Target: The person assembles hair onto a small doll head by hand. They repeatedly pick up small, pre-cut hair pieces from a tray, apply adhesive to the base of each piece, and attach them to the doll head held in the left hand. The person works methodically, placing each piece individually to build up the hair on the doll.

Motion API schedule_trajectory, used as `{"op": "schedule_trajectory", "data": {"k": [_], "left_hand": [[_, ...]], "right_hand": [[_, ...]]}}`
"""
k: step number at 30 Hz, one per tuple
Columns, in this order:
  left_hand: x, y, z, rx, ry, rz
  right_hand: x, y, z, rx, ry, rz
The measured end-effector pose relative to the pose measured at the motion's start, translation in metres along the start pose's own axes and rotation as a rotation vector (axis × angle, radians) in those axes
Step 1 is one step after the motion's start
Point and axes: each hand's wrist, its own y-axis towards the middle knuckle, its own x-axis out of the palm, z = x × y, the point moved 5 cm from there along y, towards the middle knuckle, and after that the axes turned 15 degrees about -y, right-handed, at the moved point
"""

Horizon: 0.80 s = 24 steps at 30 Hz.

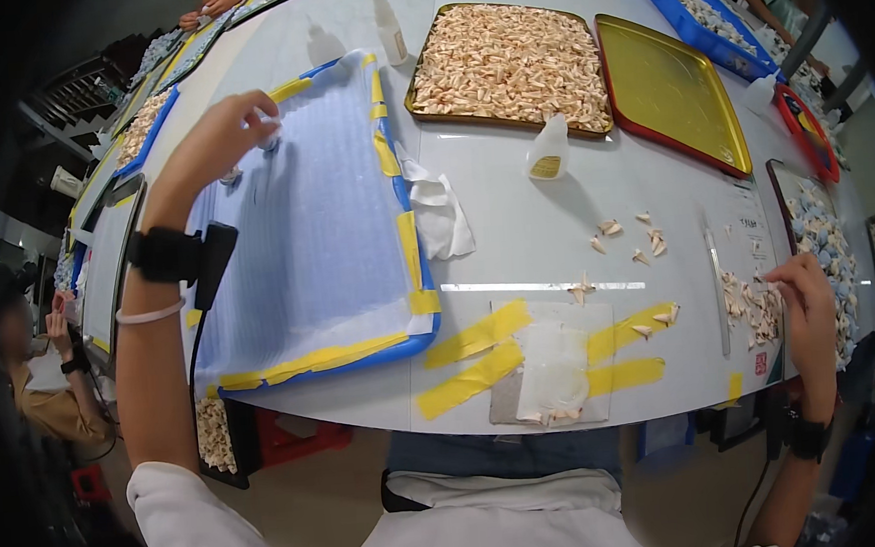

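My left hand [233,128] is over the far left part of a blue tray [423,327] lined with pale sheeting and edged with yellow tape. Its fingers are pinched down onto a small white-and-bluish piece [269,142]. Another such piece [231,175] lies on the lining near my wrist. At the right, my right hand [805,289] has thumb and forefinger together beside a heap of small cream, pointed pieces [750,309]. Whatever is between those fingertips is too small to make out. A thin pen-like tool [717,281] lies left of the heap.
A gold-rimmed tray of cream pieces [505,69] stands at the back beside a bare gold tray [672,94]. White squeeze bottles [547,148] stand upright nearby. A crumpled cloth [441,213] lies by the blue tray. A taped-down pad [553,367] is at the front edge. Others work around.
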Motion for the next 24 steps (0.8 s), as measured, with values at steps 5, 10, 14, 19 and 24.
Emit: {"op": "schedule_trajectory", "data": {"k": [5,10,14,19,24], "left_hand": [[0.030,0.009,-0.030,0.156,0.033,0.118],[0.013,0.001,-0.036,0.010,-0.081,0.037],[-0.014,-0.056,-0.001,0.118,-0.539,0.030],[-0.002,-0.182,0.052,0.109,-0.656,0.445],[0.064,-0.249,0.085,0.204,-1.532,0.054]], "right_hand": [[-0.013,-0.014,0.015,0.149,0.275,-0.025],[-0.021,-0.015,-0.018,0.163,0.516,-0.038],[-0.024,-0.016,-0.051,0.129,0.601,0.014],[-0.014,-0.019,-0.087,0.166,0.770,-0.013],[0.000,-0.010,-0.143,0.065,0.766,-0.118]]}}
